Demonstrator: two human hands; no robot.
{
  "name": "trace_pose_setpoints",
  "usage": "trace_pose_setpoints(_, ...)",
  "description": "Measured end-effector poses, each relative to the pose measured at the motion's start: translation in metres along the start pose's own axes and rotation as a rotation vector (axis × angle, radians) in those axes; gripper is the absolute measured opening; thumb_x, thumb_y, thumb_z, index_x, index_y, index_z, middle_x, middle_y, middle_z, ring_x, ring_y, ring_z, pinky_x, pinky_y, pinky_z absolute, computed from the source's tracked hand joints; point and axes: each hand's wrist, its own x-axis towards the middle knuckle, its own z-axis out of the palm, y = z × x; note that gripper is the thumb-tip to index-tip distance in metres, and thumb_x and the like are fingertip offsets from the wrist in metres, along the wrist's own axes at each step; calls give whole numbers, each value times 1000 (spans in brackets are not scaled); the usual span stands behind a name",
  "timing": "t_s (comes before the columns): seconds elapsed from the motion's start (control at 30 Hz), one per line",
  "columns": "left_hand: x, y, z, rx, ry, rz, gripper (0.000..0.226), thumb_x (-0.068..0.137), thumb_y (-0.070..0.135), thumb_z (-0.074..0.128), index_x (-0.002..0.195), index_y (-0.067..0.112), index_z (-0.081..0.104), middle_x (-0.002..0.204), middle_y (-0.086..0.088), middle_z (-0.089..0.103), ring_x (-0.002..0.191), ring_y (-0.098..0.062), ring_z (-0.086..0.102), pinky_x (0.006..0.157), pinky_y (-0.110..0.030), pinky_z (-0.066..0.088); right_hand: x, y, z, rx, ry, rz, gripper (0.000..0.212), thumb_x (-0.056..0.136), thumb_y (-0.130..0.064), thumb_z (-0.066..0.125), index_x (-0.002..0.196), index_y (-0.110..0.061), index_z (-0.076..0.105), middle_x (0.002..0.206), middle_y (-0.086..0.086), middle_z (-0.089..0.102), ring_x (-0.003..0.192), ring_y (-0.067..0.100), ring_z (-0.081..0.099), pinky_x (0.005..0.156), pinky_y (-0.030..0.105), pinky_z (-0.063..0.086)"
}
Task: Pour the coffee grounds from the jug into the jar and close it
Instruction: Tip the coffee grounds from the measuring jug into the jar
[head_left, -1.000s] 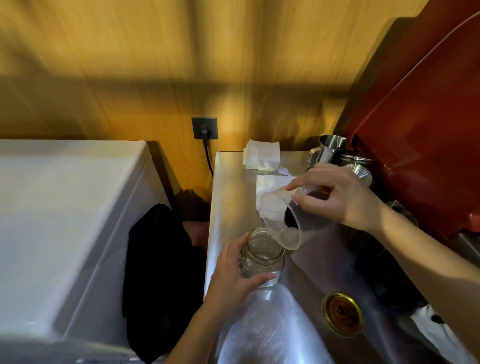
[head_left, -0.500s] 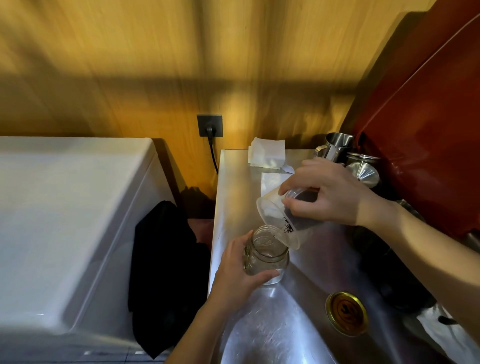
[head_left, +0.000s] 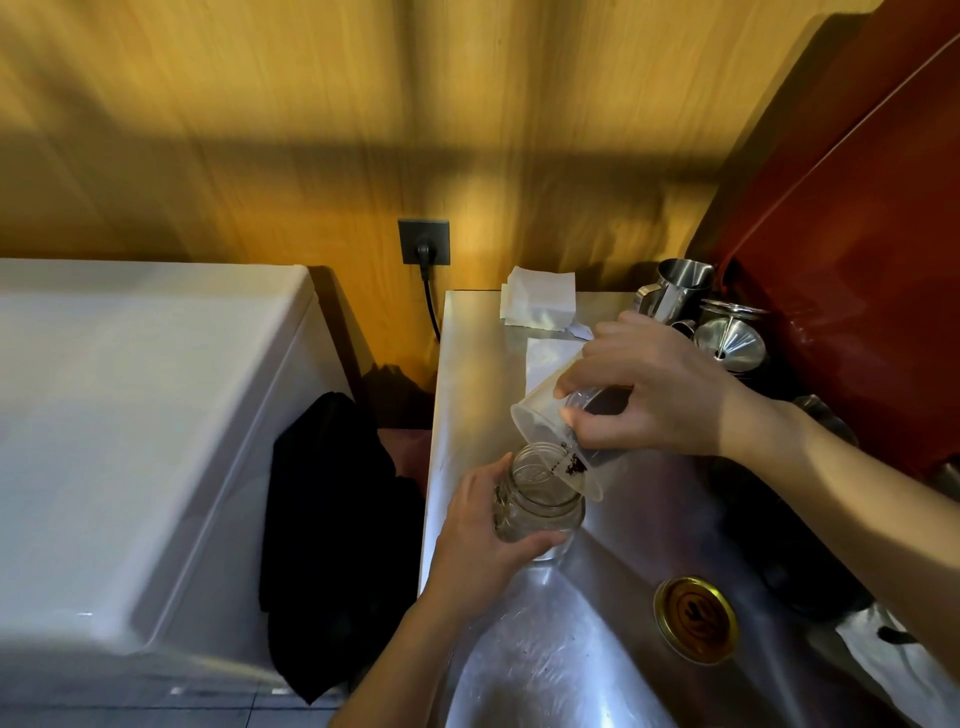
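The right hand (head_left: 660, 395) wraps around the body of a clear plastic jug (head_left: 558, 441), tipped steeply so its lip hangs over the mouth of a clear glass jar (head_left: 540, 493). Dark coffee grounds (head_left: 571, 464) cling near the lip, sliding toward the opening. The left hand (head_left: 483, 545) cups the jar's side, thumb in front, steadying it on the brushed steel counter (head_left: 478, 364). The jug looks light and slightly flexible, best gripped mid-body; the jar looks heavier, slick and breakable, so a full-palm hold suits it. A round gold metal lid (head_left: 696, 618) lies on the counter, well apart to the right.
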Motion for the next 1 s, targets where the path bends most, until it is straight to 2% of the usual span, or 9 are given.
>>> trace_pose_setpoints(0.13,-1,3,1,9,34,3,74,54,61,75,116,60,34,118,18,49,116,-6,49,98,-39,46,-2,0,2,-44,11,-72,30,76,-36,54,71,-11,71,54,2,59,58,19,47,59,29,29)
trace_pose_setpoints(0.27,-3,6,3,-1,48,-7,72,54,59,76,112,64,34,117,17,50,114,-7,51,96,-41,47,-1,-1,0,-78,0,-133,29,77,-33,55,72,-10,71,54,2,56,55,26,52,55,35,39)
trace_pose_setpoints(0.5,-4,9,4,6,69,-9,70,52,58,74,106,70,31,116,14,51,113,-10,50,96,-41,46,-4,1,3,-102,18,-154,24,78,-31,60,71,-10,70,54,1,54,55,25,49,55,34,35)
trace_pose_setpoints(0.6,-4,10,5,13,67,-11,67,52,60,73,108,64,34,116,14,50,113,-9,49,96,-39,45,-4,2,3,-98,29,-157,23,78,-31,60,73,-10,70,55,2,55,56,26,50,56,35,34)
trace_pose_setpoints(0.73,-6,10,7,16,77,-3,79,53,61,72,123,41,40,117,11,50,114,-9,49,97,-33,44,-2,2,4,-95,24,-169,24,77,-31,59,72,-10,69,53,1,51,54,25,47,55,34,34)
trace_pose_setpoints(0.83,-7,12,8,23,94,-2,80,53,61,71,124,37,41,115,15,49,113,-6,47,93,-24,40,-2,1,6,-118,15,-176,23,76,-31,60,71,-10,69,53,1,49,54,24,45,56,33,27)
trace_pose_setpoints(1.0,-9,14,11,40,119,-3,77,58,52,77,124,33,43,112,19,47,112,-6,46,91,-24,41,1,0,6,-137,40,-182,27,77,-32,57,68,-8,66,52,4,52,52,23,44,55,32,29)
